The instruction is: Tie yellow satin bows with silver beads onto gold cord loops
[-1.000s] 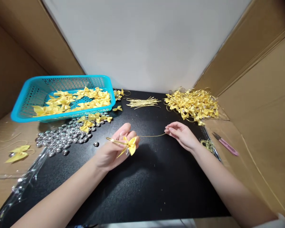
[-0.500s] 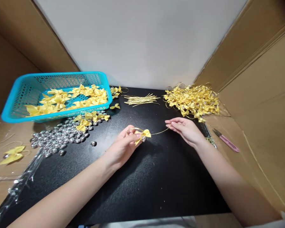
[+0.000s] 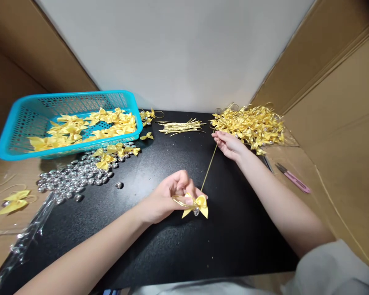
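Observation:
My left hand (image 3: 175, 192) is closed on a yellow ribbon bow (image 3: 200, 203) with a silver bell-like bead (image 3: 196, 211) at its front and a gold cord loop (image 3: 181, 201) at its side. From behind the bow a gold cord (image 3: 209, 166) runs taut, up and to the right. My right hand (image 3: 229, 144) pinches the far end of that cord, just in front of the heap of finished-looking bows (image 3: 247, 125). The knot behind the bow is hidden by my left fingers.
A turquoise basket (image 3: 6, 141) of yellow bows stands back left. Silver beads (image 3: 76, 178) and a few bows lie before it. Cut gold cords (image 3: 181, 127) lie at the back middle. Pink-handled thread snips (image 3: 293, 179) rest on cardboard at right.
My left hand has come nearer and slightly right with the bow, turning it forward. My right hand has moved away toward the back, and the cord between them is now straight.

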Demonstrator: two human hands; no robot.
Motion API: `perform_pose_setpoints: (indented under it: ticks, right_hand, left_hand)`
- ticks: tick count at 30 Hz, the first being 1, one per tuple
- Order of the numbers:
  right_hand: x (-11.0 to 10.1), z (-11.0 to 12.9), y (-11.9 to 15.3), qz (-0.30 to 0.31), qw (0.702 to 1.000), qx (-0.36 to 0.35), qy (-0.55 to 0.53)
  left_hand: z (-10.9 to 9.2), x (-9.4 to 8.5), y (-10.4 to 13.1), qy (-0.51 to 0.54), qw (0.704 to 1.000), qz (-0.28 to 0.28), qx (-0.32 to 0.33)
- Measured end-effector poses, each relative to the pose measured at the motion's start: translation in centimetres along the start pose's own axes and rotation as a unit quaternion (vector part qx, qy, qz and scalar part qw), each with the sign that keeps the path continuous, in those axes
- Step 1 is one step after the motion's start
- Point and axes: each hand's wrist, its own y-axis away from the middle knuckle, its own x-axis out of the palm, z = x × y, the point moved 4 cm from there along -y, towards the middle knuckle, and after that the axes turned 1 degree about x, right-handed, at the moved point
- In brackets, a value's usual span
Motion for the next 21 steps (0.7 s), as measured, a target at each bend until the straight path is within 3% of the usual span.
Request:
perform_pose_setpoints:
  ticks: [3,6,9,13,17,21]
  right_hand:
    - [0.8,0.0,-0.3,-0.006,1.000,-0.009,-0.004]
    - [1.5,0.0,1.1,-0.018,0.999,-0.032,-0.007]
    - [2.2,0.0,5.0,-0.020,0.994,-0.106,0.013]
    - [3.3,-1.3,12.1,0.033,0.972,-0.202,0.114]
    - [3.4,-3.7,16.2,0.051,0.955,-0.220,0.194]
    - [3.0,-4.8,16.9,0.034,0.912,-0.291,0.287]
  left_hand:
    - [0.6,-0.4,0.0,-0.023,0.999,0.025,-0.019]
    - [0.9,-0.8,-0.1,-0.034,0.999,-0.016,-0.024]
    - [0.8,-1.4,-0.3,-0.042,0.992,-0.120,-0.006]
    - [0.6,-1.9,-0.2,-0.038,0.971,-0.237,0.005]
    - [0.5,-1.7,0.0,-0.045,0.961,-0.272,0.010]
    - [0.5,-1.5,0.3,-0.057,0.957,-0.282,0.022]
